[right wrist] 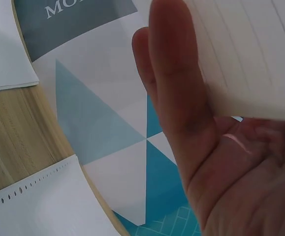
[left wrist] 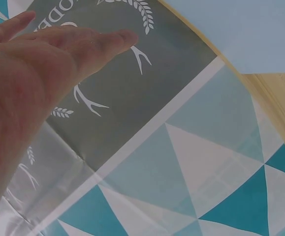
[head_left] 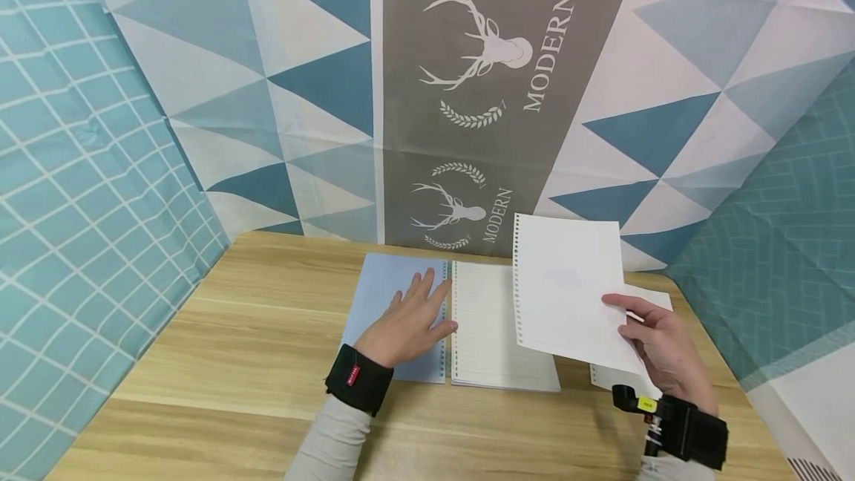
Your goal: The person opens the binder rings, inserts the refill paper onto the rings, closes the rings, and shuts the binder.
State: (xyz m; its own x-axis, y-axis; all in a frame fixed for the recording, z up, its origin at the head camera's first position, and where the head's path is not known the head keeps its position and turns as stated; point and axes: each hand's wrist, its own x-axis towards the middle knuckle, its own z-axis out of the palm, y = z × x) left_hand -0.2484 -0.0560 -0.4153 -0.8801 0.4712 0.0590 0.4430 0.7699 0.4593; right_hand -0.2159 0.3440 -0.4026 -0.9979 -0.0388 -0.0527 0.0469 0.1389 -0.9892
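Note:
My right hand (head_left: 668, 344) pinches a loose-leaf sheet (head_left: 568, 280) by its right side, between thumb and fingers. Punched holes run down the sheet's left edge, and it is raised above the table. Faint ruled lines show on the held paper (right wrist: 250, 54) in the right wrist view. With fingers spread, my left hand (head_left: 410, 321) hovers over the blue notebook cover (head_left: 367, 292), holding nothing. To the right of that cover lies a stack of lined pages (head_left: 501, 347), holes along its left edge. The held sheet overlaps the stack's upper right in the head view.
More white punched paper (head_left: 651, 295) lies at the table's right, partly behind the held sheet and right hand. The wooden table (head_left: 220, 347) meets a patterned cloth backdrop (head_left: 320, 95) at its far edge. Teal cloths (head_left: 87, 169) hang on both sides.

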